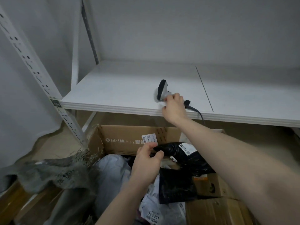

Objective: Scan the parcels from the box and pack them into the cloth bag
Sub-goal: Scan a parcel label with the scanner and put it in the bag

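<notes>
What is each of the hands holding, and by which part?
The right hand grips the barcode scanner by its handle, on the shelf. The left hand pinches the black parcel by its near-left end, above the box.

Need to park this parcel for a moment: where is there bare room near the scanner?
The white shelf is bare left of the scanner, up to the perforated post, and right of the seam. The cardboard box is crowded with parcels.
</notes>
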